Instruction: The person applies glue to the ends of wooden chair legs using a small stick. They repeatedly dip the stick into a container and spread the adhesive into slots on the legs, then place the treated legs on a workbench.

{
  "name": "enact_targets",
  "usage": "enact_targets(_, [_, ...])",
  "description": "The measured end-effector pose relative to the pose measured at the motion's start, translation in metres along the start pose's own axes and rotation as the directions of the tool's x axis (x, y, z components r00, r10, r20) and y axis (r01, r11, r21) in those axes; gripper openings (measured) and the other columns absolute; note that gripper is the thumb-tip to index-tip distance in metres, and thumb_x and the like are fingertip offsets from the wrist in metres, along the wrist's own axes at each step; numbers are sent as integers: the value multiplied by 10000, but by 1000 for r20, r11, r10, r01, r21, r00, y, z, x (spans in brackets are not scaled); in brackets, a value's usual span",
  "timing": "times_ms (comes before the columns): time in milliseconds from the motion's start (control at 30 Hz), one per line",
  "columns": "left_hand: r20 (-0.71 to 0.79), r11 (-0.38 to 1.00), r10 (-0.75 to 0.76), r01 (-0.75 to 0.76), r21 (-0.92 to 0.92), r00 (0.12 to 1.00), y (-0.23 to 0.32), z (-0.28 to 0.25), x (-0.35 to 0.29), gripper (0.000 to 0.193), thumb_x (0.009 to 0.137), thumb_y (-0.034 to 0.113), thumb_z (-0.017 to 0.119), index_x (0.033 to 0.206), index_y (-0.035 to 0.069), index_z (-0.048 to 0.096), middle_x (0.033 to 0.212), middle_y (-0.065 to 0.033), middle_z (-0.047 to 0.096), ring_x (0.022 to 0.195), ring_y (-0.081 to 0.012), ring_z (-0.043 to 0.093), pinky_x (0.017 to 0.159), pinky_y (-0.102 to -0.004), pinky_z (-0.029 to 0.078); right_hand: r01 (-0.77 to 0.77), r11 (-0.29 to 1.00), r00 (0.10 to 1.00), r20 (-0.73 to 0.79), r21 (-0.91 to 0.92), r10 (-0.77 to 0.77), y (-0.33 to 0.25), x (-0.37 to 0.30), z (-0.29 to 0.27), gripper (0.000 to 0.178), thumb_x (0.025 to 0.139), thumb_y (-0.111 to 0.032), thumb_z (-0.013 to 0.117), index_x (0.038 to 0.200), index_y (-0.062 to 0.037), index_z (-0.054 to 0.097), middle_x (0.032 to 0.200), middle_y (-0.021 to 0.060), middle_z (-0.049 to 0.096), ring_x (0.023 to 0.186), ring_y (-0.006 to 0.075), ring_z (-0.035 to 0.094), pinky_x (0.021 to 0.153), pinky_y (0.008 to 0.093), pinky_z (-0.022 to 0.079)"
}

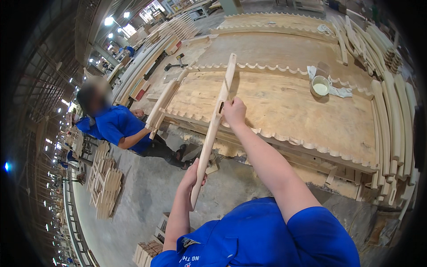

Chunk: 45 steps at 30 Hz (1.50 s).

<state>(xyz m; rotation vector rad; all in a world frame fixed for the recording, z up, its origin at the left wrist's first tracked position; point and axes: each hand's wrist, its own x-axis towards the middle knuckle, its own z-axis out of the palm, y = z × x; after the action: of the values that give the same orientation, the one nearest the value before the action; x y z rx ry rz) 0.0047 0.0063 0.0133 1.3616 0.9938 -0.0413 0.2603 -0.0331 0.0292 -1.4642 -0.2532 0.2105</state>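
Observation:
A long, pale wooden chair-leg-like piece (209, 144) slants away from me, with a slot near its middle and a smaller hole near its far end. My left hand (192, 175) is closed around its near end. At the middle slot, my right hand (235, 111) has its fingers pinched together against the wood. A thin, light stick-like shape shows just above those fingers, but what they hold is too small to make out. The far part of the piece passes over the scalloped edge of the workbench (284, 100).
On the bench at right, a cup of whitish liquid (320, 86) stands by white cloths (341, 92). Curved wooden pieces (388, 124) are stacked at far right. A co-worker in blue (120, 127) handles wooden parts (161, 109) at left. A hammer (176, 62) lies beyond; wooden frames (106, 180) are piled on the floor.

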Motion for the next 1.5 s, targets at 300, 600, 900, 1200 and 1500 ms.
enact_targets(300, [230, 973, -134, 172, -155, 964, 1, -9, 9, 617, 903, 607, 264, 1014, 56, 517, 509, -28, 463, 384, -131, 465, 367, -249, 394, -282, 820, 960, 153, 498, 237, -27, 22, -102, 112, 759, -108, 545, 683, -51, 484, 670, 111, 612, 391, 65, 394, 312, 215, 254])
enact_targets(600, [-36, 980, 157, -152, 125, 987, 3, 1, 0, 514, 892, 542, 414, 987, 52, 539, 566, -57, 510, 429, -156, 506, 371, -261, 413, -352, 718, 935, 258, 600, 243, -47, 27, -191, 94, 799, -116, 568, 763, -64, 498, 718, 94, 601, 401, 52, 374, 333, 206, 235])
enact_targets(900, [-99, 98, 714, 41, 994, 693, 47, 39, -23, 548, 729, 180, 648, 1213, 128, 397, 929, -129, 575, 763, -340, 611, 618, -437, 496, -146, 780, 989, 63, 608, 136, -56, 32, -286, 149, 835, -117, 550, 715, -87, 468, 680, 77, 593, 386, 48, 397, 322, 206, 235])
enact_targets(1200, [-92, -6, 864, 191, 981, 496, 36, 31, -15, 608, 685, 114, 634, 1254, 164, 427, 935, -86, 551, 763, -303, 599, 609, -428, 490, 38, 999, 974, -226, 16, -34, -66, 34, -402, 201, 831, -184, 593, 683, -95, 490, 651, 66, 592, 368, 29, 368, 315, 190, 241])
enact_targets(1500, [-315, 437, 653, -4, 899, 689, 66, 22, -39, 565, 636, 129, 650, 1174, 211, 498, 1011, -94, 597, 849, -304, 608, 733, -400, 488, -182, 949, 974, -182, -256, 138, -45, 46, -470, 237, 835, -271, 592, 800, -37, 567, 625, 65, 586, 400, 75, 411, 358, 240, 299])
